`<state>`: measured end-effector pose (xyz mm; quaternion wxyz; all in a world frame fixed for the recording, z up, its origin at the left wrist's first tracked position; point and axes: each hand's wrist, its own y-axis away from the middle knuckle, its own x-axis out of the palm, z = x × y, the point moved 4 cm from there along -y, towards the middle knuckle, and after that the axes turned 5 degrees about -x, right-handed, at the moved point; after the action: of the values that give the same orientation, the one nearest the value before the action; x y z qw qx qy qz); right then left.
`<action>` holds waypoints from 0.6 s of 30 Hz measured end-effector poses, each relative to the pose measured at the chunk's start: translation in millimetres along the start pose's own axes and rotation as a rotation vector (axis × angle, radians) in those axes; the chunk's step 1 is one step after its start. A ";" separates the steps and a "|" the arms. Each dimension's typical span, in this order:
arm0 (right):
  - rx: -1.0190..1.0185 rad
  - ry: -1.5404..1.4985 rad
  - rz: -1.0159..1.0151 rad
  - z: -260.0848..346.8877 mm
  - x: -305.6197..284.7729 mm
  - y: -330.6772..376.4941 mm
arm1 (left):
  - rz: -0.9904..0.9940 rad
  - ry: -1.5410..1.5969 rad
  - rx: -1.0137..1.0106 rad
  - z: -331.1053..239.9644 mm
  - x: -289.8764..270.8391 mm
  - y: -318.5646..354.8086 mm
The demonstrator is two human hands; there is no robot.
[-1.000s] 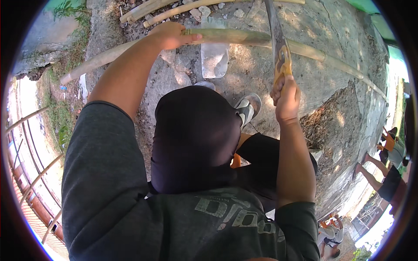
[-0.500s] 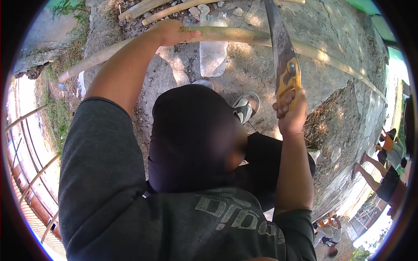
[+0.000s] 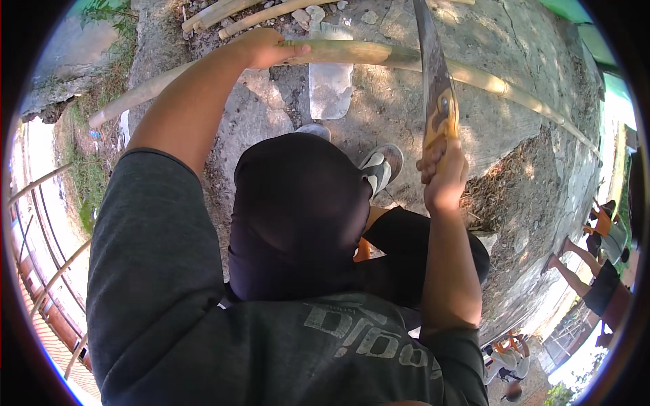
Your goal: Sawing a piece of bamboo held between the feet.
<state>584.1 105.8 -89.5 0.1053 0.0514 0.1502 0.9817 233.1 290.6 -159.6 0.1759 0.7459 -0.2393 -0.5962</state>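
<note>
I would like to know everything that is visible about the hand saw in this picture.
The hand saw has a long grey blade, metallic-looking with brownish stains, narrowing away from a yellow handle that shows a round fastener. The right hand grips the handle. The blade points away from the person, and the upper picture edge cuts off its far end. It crosses the bamboo pole in view; whether it has cut in cannot be told. Its teeth cannot be made out.

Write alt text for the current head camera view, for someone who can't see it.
A person's right hand grips a yellow-handled saw whose grey metal blade crosses a long, pale bamboo pole held by the left hand. More bamboo poles lie beyond on rough grey ground.
</note>
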 end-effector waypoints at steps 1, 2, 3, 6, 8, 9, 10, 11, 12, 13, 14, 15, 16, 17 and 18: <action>0.018 -0.017 -0.001 12.4 10.0 -31.6 | -0.002 -0.005 0.015 -2.9 0.4 -8.5; 0.013 -0.020 0.000 20.3 17.9 -43.9 | 0.005 0.009 0.008 -1.9 -0.1 -16.1; 0.015 0.028 -0.010 26.6 21.5 -45.2 | 0.030 0.029 -0.002 -4.3 2.8 -11.1; 0.024 0.051 0.080 4.1 3.8 4.8 | 0.124 0.039 -0.041 6.5 -2.2 2.1; -0.117 0.093 0.074 -9.7 -22.4 75.7 | 0.074 0.049 -0.029 11.3 -0.3 0.0; -0.148 0.157 0.128 -6.1 -30.6 103.4 | 0.021 0.053 -0.017 11.8 -3.4 -0.8; -0.086 0.154 0.032 -8.9 -34.0 123.2 | 0.018 0.053 -0.036 12.7 -7.7 0.2; -0.078 0.164 0.027 -5.8 -38.1 116.7 | 0.060 0.065 -0.043 1.7 -11.1 2.2; -0.026 0.033 0.017 -4.9 -38.7 102.0 | 0.108 0.070 -0.045 -5.3 -9.8 7.0; 0.020 -0.113 0.028 -6.2 -31.0 74.0 | 0.108 0.063 -0.057 1.1 -9.1 12.4; 0.147 -0.137 -0.095 -2.6 -20.2 31.8 | 0.103 0.077 -0.045 3.8 -5.5 7.3; 0.090 -0.059 -0.046 4.7 -12.5 -9.2 | 0.095 0.091 -0.013 -1.9 -4.0 -2.4; 0.041 0.007 0.022 9.1 -4.4 -37.7 | 0.096 0.076 -0.022 0.6 -1.1 -12.7; 0.027 0.006 0.017 22.0 4.0 -47.8 | 0.084 0.073 -0.013 1.0 -2.4 -24.5; 0.054 0.035 -0.014 33.7 15.4 -51.5 | 0.074 0.085 -0.006 3.8 1.8 -29.3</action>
<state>583.5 166.8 -72.2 0.1079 0.0359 0.1789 0.9773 234.0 313.7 -177.9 0.2102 0.7608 -0.2572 -0.5576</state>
